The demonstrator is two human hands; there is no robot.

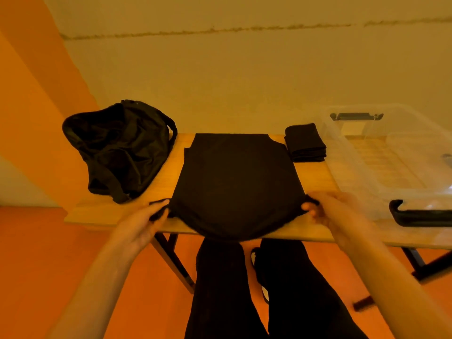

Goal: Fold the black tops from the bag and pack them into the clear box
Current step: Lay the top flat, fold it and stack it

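A black top [234, 182] lies spread flat on the wooden table [315, 182], its near edge hanging slightly over the front. My left hand [144, 223] grips the top's near left corner by a strap. At the near right corner, my right hand [330, 209] pinches the fabric. A black bag [119, 150] sits open on the table's left end. The clear box [396, 155] stands on the right end with nothing visible inside it. A stack of folded black tops [305, 143] rests between the spread top and the box.
A pale wall runs close behind the table. The box's black latch handles [420, 216] stick out at its near and far ends. My legs in dark trousers [244, 289] stand under the table's front edge on an orange floor.
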